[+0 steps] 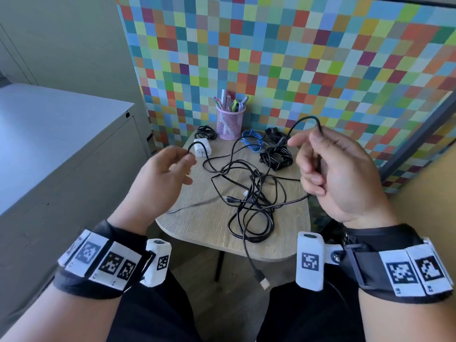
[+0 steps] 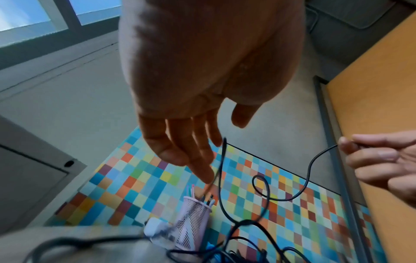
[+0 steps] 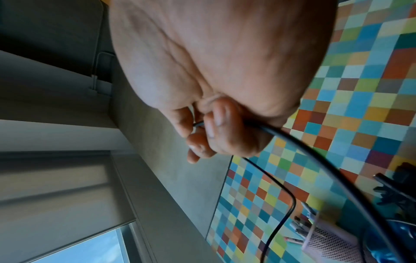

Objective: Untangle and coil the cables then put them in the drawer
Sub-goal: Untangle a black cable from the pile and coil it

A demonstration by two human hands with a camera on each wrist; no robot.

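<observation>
matt wood-grain table (image 1: 204, 225), smooth black rubbery cables (image 1: 249, 193), pink wire-mesh pen cup (image 1: 230, 124), glossy white plastic charger (image 1: 202, 148).

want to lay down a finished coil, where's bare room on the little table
Bare wood shows on the table along the near left edge, left of the tangled black cable, and in a strip between the white charger and the tangle. The back is crowded: pen cup, blue cable, coiled black cables.

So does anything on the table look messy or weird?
Yes. The black cables lie knotted in the middle of the table, and one plug end dangles off the front edge.
</observation>
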